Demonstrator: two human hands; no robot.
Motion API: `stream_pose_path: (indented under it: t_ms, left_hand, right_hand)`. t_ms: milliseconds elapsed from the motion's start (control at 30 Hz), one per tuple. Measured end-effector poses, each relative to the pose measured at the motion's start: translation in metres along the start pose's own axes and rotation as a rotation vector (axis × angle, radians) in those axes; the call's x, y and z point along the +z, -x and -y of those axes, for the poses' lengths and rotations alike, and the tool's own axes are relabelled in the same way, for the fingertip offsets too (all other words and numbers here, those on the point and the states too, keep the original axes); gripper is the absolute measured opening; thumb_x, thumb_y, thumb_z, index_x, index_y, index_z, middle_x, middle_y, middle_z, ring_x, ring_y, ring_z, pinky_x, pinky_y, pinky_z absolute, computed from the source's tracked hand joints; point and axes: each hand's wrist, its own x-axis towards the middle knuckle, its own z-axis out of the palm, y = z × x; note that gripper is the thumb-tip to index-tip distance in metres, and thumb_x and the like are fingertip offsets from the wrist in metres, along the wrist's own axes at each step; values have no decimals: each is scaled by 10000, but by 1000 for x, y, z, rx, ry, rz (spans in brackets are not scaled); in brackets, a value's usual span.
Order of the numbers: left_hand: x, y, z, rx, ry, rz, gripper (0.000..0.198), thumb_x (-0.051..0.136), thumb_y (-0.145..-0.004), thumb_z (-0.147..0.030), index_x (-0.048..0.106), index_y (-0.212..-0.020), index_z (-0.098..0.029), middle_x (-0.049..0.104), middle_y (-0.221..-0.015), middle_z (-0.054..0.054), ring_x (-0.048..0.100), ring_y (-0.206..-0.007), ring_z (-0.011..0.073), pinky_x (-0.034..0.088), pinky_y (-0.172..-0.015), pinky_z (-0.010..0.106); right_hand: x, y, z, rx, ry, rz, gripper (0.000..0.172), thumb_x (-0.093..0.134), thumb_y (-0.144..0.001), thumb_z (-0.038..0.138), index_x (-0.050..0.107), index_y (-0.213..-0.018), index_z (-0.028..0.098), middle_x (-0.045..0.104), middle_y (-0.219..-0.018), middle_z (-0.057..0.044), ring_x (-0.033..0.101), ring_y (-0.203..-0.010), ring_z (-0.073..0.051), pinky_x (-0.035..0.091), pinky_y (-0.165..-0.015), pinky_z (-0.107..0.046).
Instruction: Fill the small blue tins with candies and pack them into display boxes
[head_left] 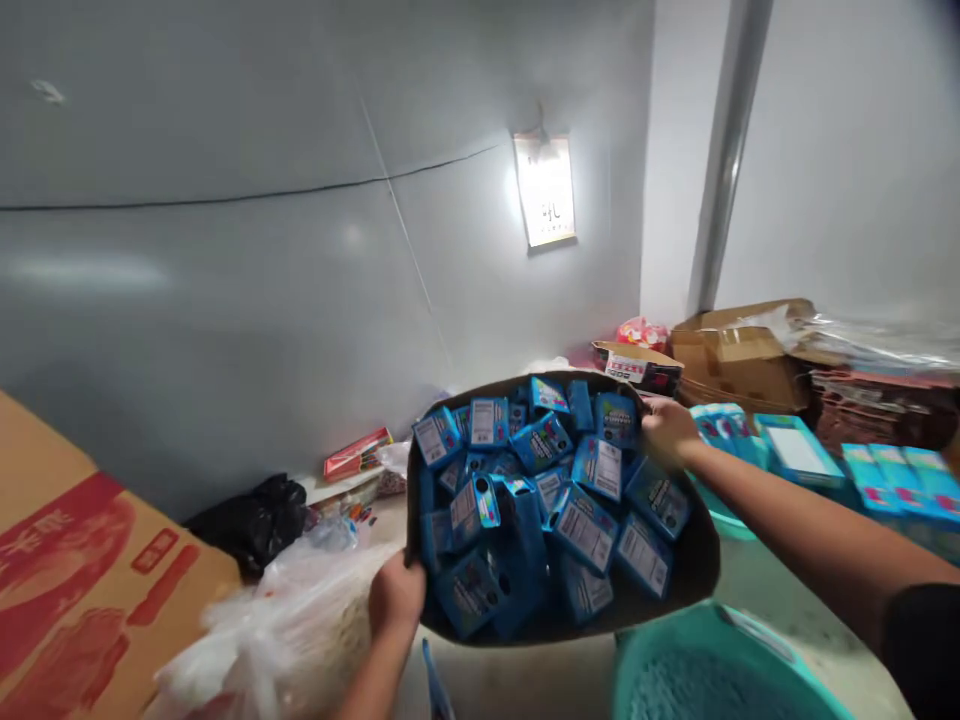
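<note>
Left hand (pixel 395 597) gripping the near edge and right hand (pixel 669 430) gripping the far edge of a dark cardboard tray (pixel 694 560), lifted over a teal basin (pixel 712 670), still heaped with small blue boxes (pixel 551 490), none tipped out yet, clear plastic bag (pixel 285 630) just beside.

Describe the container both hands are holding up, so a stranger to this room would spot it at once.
Start at the lit sign on the grey wall and drop straight down. There the left hand and right hand grip opposite edges of a dark cardboard tray. Unlike the teal basin below it, it is heaped with small blue boxes.
</note>
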Motion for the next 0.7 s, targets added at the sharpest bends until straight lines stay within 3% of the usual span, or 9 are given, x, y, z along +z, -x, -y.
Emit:
stream_pose_path:
  t_ms: [167, 300, 400, 500, 600, 700]
  left_hand:
    - [66, -14, 29, -115, -92, 55, 299, 479, -842, -144, 636, -591, -179, 690, -651, 108, 676, -653, 241, 377, -538, 283]
    - [81, -31, 52, -119, -186, 120, 240, 537, -859, -239, 653, -656, -183, 702, -704, 108, 685, -737, 261, 390, -584, 292]
    - [85, -39, 62, -136, -241, 151, 238, 517, -888, -296, 669, -749, -177, 718, -793, 128, 686, -815, 284, 384, -617, 307]
    - [87, -42, 67, -178, -260, 169, 238, 516, -905, -325, 677, -837, -163, 724, -890, 159, 684, -872, 310, 381, -624, 321]
    - [87, -56, 65, -192, -205, 216, 150, 588, -888, -271, 672, -870, -148, 719, -900, 133, 682, -881, 275, 429, -667, 315]
    - [92, -82, 54, -216, -92, 271, 163, 646, -899, -289, 667, -901, -127, 699, -857, 59, 665, -795, 187, 509, -722, 315]
  right_hand:
    - [116, -19, 2, 28, 27, 226, 283, 530, -808, 140, 791, -913, 174, 759, -991, -155, 707, -921, -281, 467, -704, -307]
    - [175, -25, 3, 110, 78, 359, 284, 528, -853, 158, 783, -973, 121, 733, -1047, -223, 700, -976, -315, 483, -737, -333]
    - [192, -36, 1, 124, 118, 416, 336, 512, -881, 199, 746, -1109, 116, 702, -1171, -217, 661, -1098, -324, 486, -818, -340]
    - [192, -40, -4, 139, 138, 472, 378, 515, -898, 247, 703, -1200, 120, 677, -1234, -213, 631, -1159, -329, 478, -863, -346]
    - [180, -23, -16, 203, 134, 535, 428, 531, -892, 272, 661, -1267, 111, 688, -1214, -208, 655, -1108, -319, 488, -808, -329]
    - [167, 6, -29, 283, 108, 612, 358, 565, -854, 236, 719, -1139, 84, 733, -1080, -200, 700, -972, -284, 489, -720, -289]
